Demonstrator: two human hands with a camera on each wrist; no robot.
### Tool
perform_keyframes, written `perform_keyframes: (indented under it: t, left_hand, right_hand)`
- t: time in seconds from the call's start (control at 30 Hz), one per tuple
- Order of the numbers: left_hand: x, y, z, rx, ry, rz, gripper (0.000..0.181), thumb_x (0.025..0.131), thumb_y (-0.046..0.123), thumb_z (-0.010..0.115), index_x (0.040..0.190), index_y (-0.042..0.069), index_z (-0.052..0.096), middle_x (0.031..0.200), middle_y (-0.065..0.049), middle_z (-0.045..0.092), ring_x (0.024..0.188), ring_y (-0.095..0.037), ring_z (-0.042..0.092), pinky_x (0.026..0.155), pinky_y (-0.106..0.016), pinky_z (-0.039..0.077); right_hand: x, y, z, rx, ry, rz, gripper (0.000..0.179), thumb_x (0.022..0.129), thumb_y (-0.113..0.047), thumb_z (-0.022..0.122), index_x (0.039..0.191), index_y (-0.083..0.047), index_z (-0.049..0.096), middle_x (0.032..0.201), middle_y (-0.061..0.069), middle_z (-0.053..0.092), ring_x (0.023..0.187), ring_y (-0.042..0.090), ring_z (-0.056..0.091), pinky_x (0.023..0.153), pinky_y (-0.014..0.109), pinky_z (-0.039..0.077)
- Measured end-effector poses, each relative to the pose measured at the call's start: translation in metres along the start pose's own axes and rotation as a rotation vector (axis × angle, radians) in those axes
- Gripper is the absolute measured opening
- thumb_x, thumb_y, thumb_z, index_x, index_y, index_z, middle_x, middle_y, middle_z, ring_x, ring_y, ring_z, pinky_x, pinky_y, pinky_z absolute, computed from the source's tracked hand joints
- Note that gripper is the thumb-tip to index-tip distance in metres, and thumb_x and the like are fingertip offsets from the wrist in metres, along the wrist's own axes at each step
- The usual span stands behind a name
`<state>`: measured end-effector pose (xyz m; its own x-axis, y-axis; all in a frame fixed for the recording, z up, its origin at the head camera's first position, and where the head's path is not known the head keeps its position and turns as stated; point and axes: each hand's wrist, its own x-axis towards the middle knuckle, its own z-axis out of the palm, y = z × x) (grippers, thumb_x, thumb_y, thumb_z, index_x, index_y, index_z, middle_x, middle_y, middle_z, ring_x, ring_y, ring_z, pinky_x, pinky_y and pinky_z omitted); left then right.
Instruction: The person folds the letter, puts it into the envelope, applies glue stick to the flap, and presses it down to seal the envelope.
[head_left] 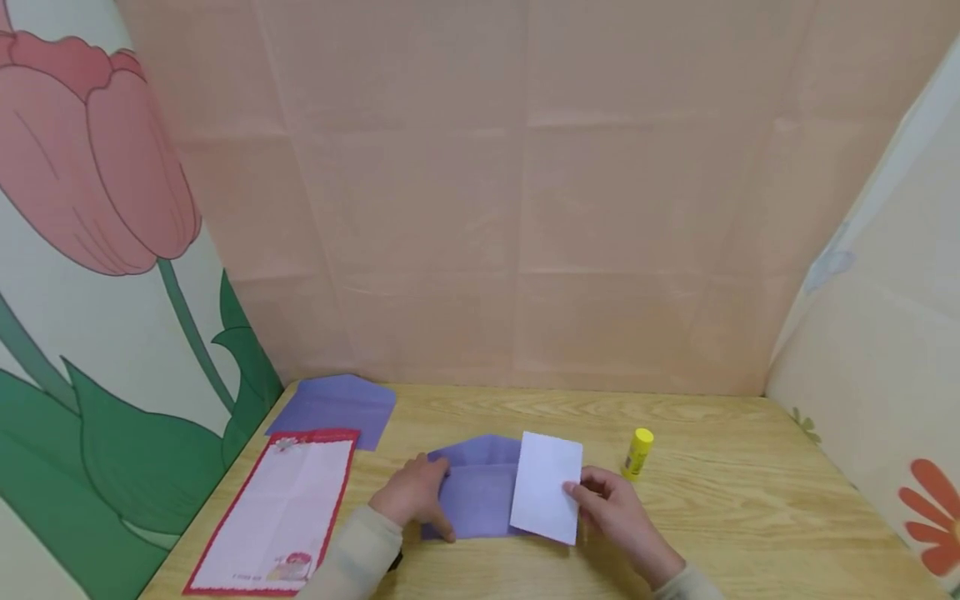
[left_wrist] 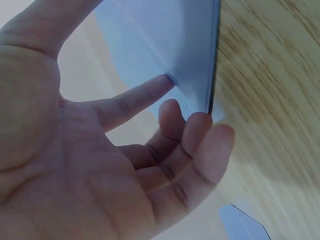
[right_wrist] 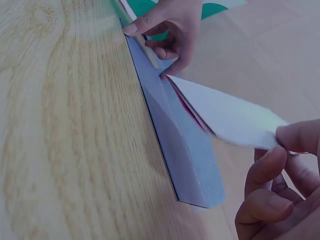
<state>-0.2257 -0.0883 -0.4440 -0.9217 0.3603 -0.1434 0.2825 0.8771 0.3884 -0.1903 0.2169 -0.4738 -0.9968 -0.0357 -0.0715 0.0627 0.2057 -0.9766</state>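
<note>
A purple envelope (head_left: 477,500) lies on the wooden table, its pointed flap facing away from me. My left hand (head_left: 414,492) rests on the left end of this envelope, thumb and index finger spread; the left wrist view shows the index fingertip (left_wrist: 169,80) pressing its surface. Over the envelope's right part, my right hand (head_left: 617,510) pinches a folded sheet of white paper (head_left: 549,487) by its right edge, between thumb and fingers. Red shows inside the fold of the sheet (right_wrist: 225,112) in the right wrist view, where it is tilted above the envelope (right_wrist: 172,145).
A yellow glue stick (head_left: 638,454) stands upright right of my right hand. On the left lie a red-bordered sheet of letter paper (head_left: 273,508) and, behind it, a second purple envelope (head_left: 337,408). A pinkish cloth (head_left: 517,208) hangs at the table's back edge.
</note>
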Motion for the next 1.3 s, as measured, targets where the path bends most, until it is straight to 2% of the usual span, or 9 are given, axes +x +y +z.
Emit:
perform_keyframes:
  t: [0.17, 0.3, 0.4, 0.5, 0.73, 0.97, 1.3]
  left_hand:
    - [-0.001, -0.001, 0.002, -0.006, 0.040, 0.037, 0.083, 0.049, 0.032, 0.101, 0.115, 0.004, 0.061, 0.106, -0.011, 0.052, 0.098, -0.028, 0.049, 0.085, -0.046, 0.050]
    - [0.000, -0.002, 0.003, 0.022, 0.074, 0.096, 0.084, 0.046, 0.032, 0.102, 0.113, 0.004, 0.060, 0.107, -0.008, 0.051, 0.099, -0.026, 0.046, 0.082, -0.042, 0.050]
    - [0.000, -0.004, 0.005, 0.052, 0.103, 0.140, 0.084, 0.044, 0.034, 0.102, 0.111, 0.005, 0.060, 0.107, -0.006, 0.052, 0.096, -0.025, 0.046, 0.080, -0.039, 0.050]
    - [0.000, -0.005, 0.007, 0.070, 0.122, 0.166, 0.085, 0.043, 0.035, 0.102, 0.110, 0.005, 0.060, 0.106, -0.005, 0.053, 0.094, -0.024, 0.046, 0.078, -0.038, 0.050]
    - [0.002, -0.007, 0.011, 0.075, 0.129, 0.186, 0.086, 0.042, 0.037, 0.102, 0.110, 0.006, 0.059, 0.106, -0.003, 0.054, 0.093, -0.023, 0.045, 0.078, -0.036, 0.049]
    - [0.003, -0.008, 0.010, 0.113, 0.155, 0.213, 0.087, 0.041, 0.040, 0.101, 0.110, 0.007, 0.059, 0.105, -0.001, 0.054, 0.090, -0.020, 0.043, 0.078, -0.033, 0.048]
    - [0.004, -0.007, 0.013, 0.116, 0.167, 0.273, 0.090, 0.041, 0.039, 0.101, 0.114, 0.011, 0.057, 0.105, 0.000, 0.052, 0.094, -0.018, 0.044, 0.083, -0.032, 0.048]
  right_hand:
    - [0.000, -0.001, 0.002, 0.004, 0.092, 0.055, 0.019, 0.100, -0.016, 0.061, 0.110, 0.000, 0.060, 0.067, 0.002, 0.049, 0.048, 0.012, 0.042, 0.044, 0.022, 0.034]
    - [0.001, -0.003, 0.000, 0.032, 0.124, 0.053, 0.022, 0.103, -0.020, 0.054, 0.116, -0.002, 0.052, 0.060, 0.001, 0.045, 0.042, 0.012, 0.037, 0.041, 0.022, 0.029]
    - [0.002, -0.004, -0.002, 0.057, 0.142, 0.051, 0.023, 0.105, -0.020, 0.052, 0.118, -0.002, 0.049, 0.061, 0.002, 0.046, 0.042, 0.013, 0.037, 0.040, 0.022, 0.030]
    - [0.003, -0.004, -0.003, 0.071, 0.158, 0.046, 0.022, 0.104, -0.014, 0.051, 0.121, -0.001, 0.047, 0.065, 0.004, 0.051, 0.044, 0.013, 0.040, 0.041, 0.022, 0.031]
    - [0.005, -0.006, -0.007, 0.083, 0.173, 0.036, 0.029, 0.100, -0.004, 0.054, 0.127, -0.002, 0.044, 0.089, 0.008, 0.068, 0.049, 0.015, 0.049, 0.044, 0.023, 0.038]
    - [0.007, -0.008, -0.008, 0.081, 0.186, -0.015, 0.030, 0.099, -0.002, 0.055, 0.127, -0.001, 0.045, 0.092, 0.011, 0.068, 0.049, 0.015, 0.051, 0.043, 0.023, 0.037]
    - [0.008, -0.017, -0.011, 0.104, 0.196, -0.050, 0.031, 0.098, 0.000, 0.056, 0.127, 0.000, 0.046, 0.096, 0.012, 0.067, 0.052, 0.015, 0.052, 0.043, 0.022, 0.036]
